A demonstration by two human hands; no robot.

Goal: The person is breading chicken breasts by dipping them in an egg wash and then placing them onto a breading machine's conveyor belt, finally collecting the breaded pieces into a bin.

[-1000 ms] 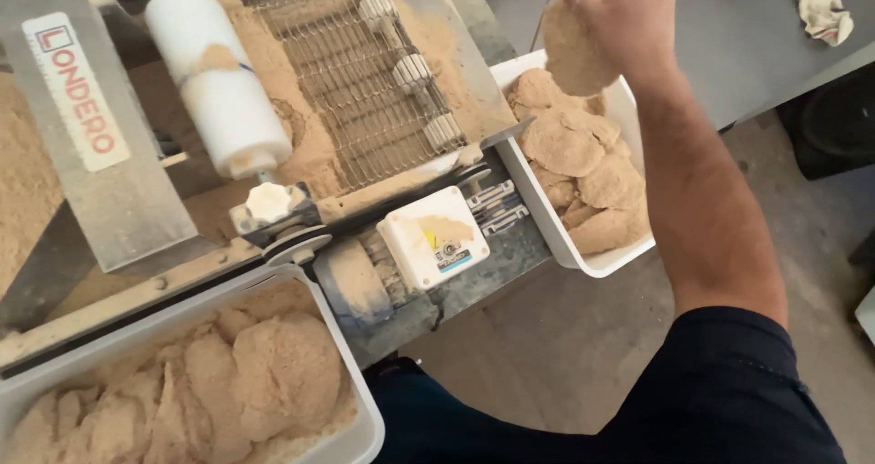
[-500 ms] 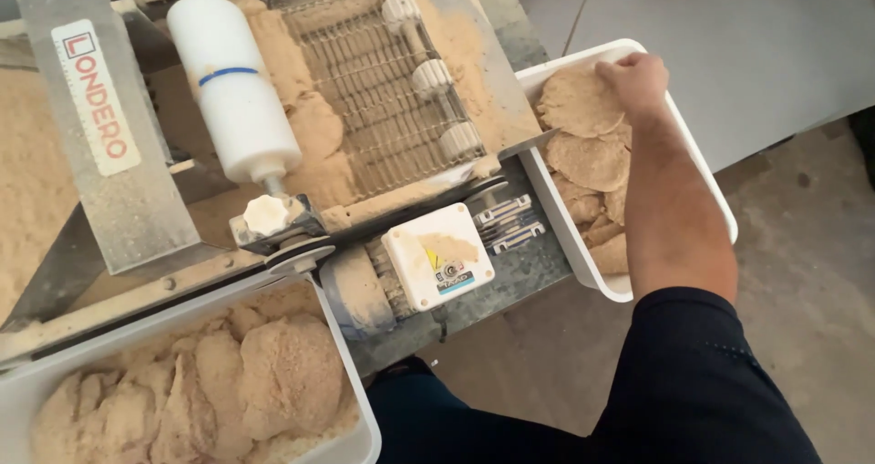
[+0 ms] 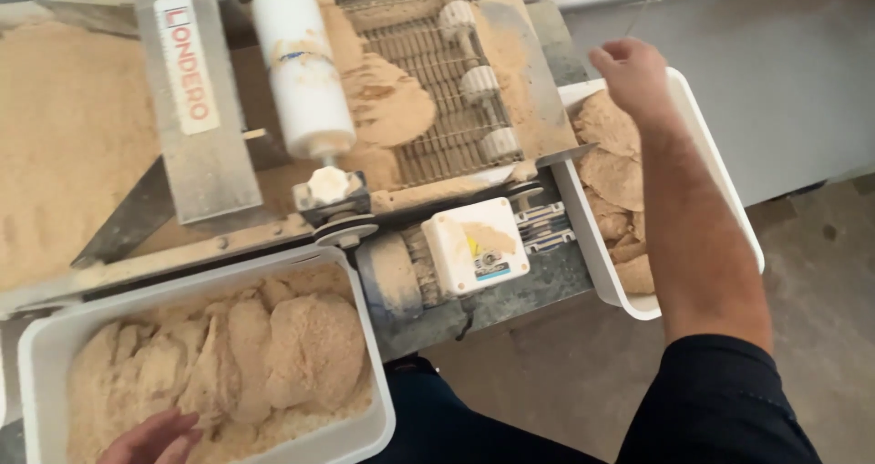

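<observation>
Soft, even daylight fills the view, fairly bright, with no hard glare. Shadows are faint: a dim one sits under the white roller (image 3: 303,72) in the upper middle. The right hand (image 3: 633,77) in the upper right is slightly smeared by motion. The left hand (image 3: 153,438) at the bottom edge is cropped and soft. Straight edges bow a little toward the corners.

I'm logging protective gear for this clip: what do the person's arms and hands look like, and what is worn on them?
Both hands are bare, with no gloves. The right hand leads to an uncovered forearm and a dark short sleeve at the upper arm. Only part of the left hand shows.
</observation>
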